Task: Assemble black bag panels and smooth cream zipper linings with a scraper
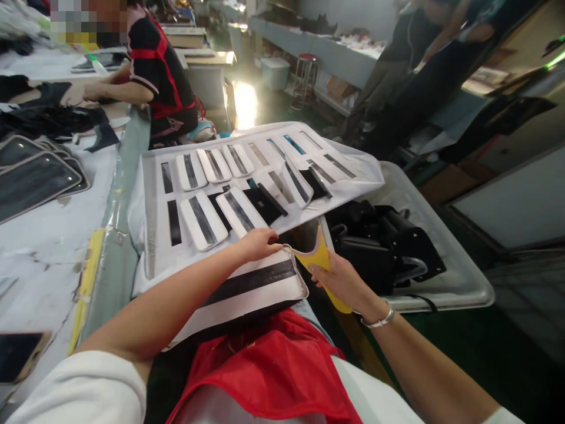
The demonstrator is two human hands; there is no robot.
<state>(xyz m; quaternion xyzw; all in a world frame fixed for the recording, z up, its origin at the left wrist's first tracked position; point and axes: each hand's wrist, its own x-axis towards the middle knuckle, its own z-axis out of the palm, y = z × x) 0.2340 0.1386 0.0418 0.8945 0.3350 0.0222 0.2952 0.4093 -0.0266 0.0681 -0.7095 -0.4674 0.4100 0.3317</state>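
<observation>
A white panel with rounded corners and a dark strip along it (260, 281) lies in front of me above my lap, over something black. My left hand (259, 244) holds the panel at its far edge, fingers bent over it. In my right hand (342, 277) is a yellow tool with a curved, forked outline (318, 257). One point of the tool reaches the panel's far right corner; its exact kind is unclear. Just beyond are similar white panels with dark strips, one (203, 221) at the left and another (241, 211) beside it.
The panels lie on a white-covered board (154, 259) with several strips. A pale tub (463, 291) with black leather-like pieces (375, 247) stands at the right. At the left are a worktable (39, 253), dark panels (35, 176) and a phone (20, 356). A co-worker (163, 70) sits beyond.
</observation>
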